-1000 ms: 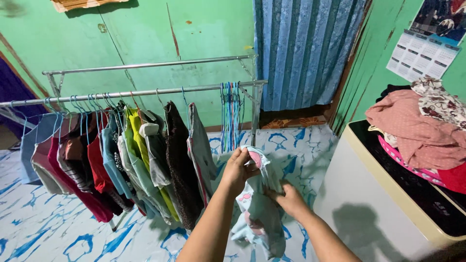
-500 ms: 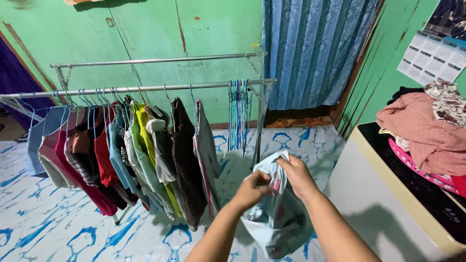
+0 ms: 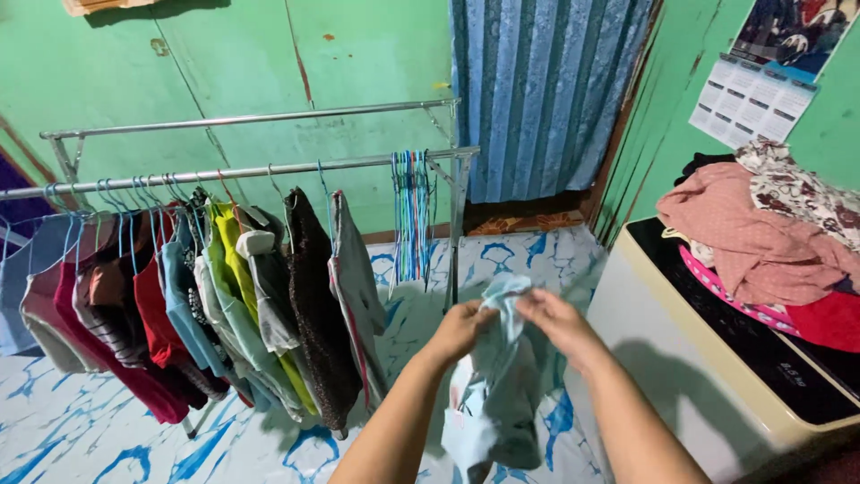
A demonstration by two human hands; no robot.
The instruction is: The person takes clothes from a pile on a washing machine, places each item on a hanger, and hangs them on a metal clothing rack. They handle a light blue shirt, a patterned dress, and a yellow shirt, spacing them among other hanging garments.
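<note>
My left hand (image 3: pixel 461 327) and my right hand (image 3: pixel 555 321) both grip the top edge of a pale blue garment (image 3: pixel 497 394) with small pink prints. It hangs down between my forearms, low in the middle of the view. The two hands are close together, a little apart at the garment's upper fold. Just beyond them stands a metal clothes rack (image 3: pixel 269 168) with a bunch of empty coloured hangers (image 3: pixel 412 215) at its right end.
Several shirts (image 3: pixel 179 296) hang on the rack's left half. A white appliance (image 3: pixel 726 358) at the right carries a pile of clothes (image 3: pixel 761 242) in a pink basket. A blue curtain (image 3: pixel 537 90) covers a doorway in the green wall. The floor is white with blue pattern.
My hands have shifted along the garment's top edge. From one high and one low they came level, now gripping the upper fold side by side. The view swung slightly right.
</note>
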